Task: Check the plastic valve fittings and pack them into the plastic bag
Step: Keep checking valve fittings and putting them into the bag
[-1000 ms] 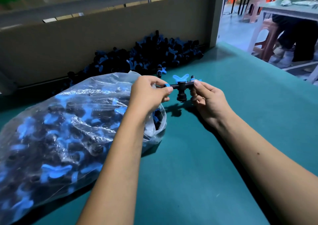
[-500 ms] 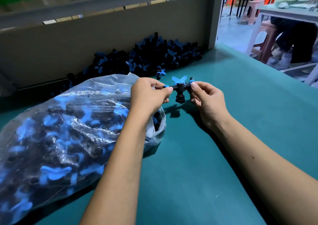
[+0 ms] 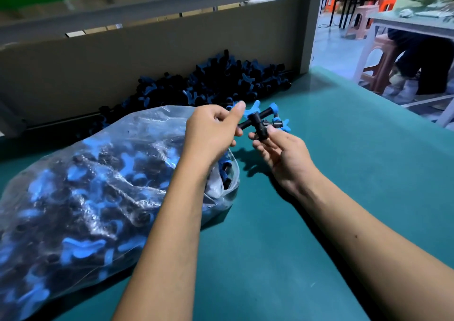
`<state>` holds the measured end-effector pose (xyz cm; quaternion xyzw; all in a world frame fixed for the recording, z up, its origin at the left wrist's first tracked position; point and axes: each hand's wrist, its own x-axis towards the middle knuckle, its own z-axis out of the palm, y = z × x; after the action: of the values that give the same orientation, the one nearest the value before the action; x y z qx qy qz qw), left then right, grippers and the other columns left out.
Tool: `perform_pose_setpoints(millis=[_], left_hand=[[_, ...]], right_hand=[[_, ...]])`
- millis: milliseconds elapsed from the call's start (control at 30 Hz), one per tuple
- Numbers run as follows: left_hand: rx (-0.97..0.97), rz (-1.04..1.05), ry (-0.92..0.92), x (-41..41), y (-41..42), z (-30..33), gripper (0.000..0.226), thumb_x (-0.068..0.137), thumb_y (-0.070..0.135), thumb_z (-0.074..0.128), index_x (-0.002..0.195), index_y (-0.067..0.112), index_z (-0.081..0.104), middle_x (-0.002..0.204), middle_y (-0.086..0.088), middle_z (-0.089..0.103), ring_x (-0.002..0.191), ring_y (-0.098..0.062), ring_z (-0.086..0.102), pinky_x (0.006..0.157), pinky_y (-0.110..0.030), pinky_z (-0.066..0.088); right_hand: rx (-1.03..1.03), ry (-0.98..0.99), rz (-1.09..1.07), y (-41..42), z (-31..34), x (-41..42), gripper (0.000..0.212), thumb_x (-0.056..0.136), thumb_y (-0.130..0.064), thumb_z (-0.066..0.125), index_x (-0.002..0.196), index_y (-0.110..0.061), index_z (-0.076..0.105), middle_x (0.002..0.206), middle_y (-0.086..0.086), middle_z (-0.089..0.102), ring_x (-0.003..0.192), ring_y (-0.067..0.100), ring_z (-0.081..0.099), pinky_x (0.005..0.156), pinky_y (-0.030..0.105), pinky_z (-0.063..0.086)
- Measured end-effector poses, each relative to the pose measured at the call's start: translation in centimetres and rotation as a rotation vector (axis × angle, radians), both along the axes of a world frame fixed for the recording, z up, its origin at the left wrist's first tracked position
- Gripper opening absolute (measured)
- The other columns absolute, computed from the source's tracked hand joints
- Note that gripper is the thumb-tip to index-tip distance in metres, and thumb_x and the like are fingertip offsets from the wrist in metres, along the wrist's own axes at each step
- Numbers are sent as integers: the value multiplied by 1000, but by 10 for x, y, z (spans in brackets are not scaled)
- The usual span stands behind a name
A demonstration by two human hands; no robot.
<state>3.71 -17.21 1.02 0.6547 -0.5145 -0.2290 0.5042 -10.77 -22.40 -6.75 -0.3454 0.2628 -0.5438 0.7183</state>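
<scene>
- head view: both hands are up above the green table [image 3: 319, 222], and between them sits a black valve fitting [image 3: 255, 122] with blue butterfly handles.
- left hand [image 3: 211, 134] has its fingers curled round the fitting's left stem, thumb raised and pointing up along it.
- right hand [image 3: 282, 149] is palm up, fingertips pinching the lower black barrel of the fitting; a second small blue-handled piece [image 3: 280, 124] pokes out just beyond those fingers, and whether it is held or lying on the table i cannot tell.
- the fitting is in the air, just right of the mouth of the plastic bag [image 3: 98, 185].
- that clear bag lies on its side under the left forearm, stuffed with black and blue fittings.
- behind the hands, a loose pile of fittings [image 3: 221, 82] is heaped against the grey back panel [image 3: 122, 63].
- far right, a pink stool [image 3: 378, 60] stands beside another table.
</scene>
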Motion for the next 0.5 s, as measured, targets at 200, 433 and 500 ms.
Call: perform_pose_setpoints(millis=[200, 433, 500], left_hand=[[-324, -64, 375, 2, 15, 38, 25, 104, 28, 59, 92, 6, 58, 62, 0, 57, 45, -6, 37, 44, -17, 29], [-444, -198, 538, 9, 30, 54, 21, 107, 17, 50, 87, 12, 49, 71, -1, 45, 52, -7, 24, 44, -20, 16], [-454, -238, 552, 7, 30, 54, 20, 107, 15, 50, 88, 12, 49, 73, -1, 44, 53, -7, 24, 45, -21, 15]], right_hand=[[86, -53, 78, 1, -1, 1, 17, 102, -20, 56, 105, -4, 63, 87, 17, 72, 63, 12, 64, 58, 17, 55], [-535, 398, 19, 19, 14, 31, 18, 82, 1, 79, 98, -6, 76, 96, 11, 77, 87, 27, 71, 79, 39, 58], [-585, 398, 105, 28, 27, 46, 15, 79, -1, 81, 93, -5, 76, 90, 12, 76, 80, 28, 70, 78, 44, 59]])
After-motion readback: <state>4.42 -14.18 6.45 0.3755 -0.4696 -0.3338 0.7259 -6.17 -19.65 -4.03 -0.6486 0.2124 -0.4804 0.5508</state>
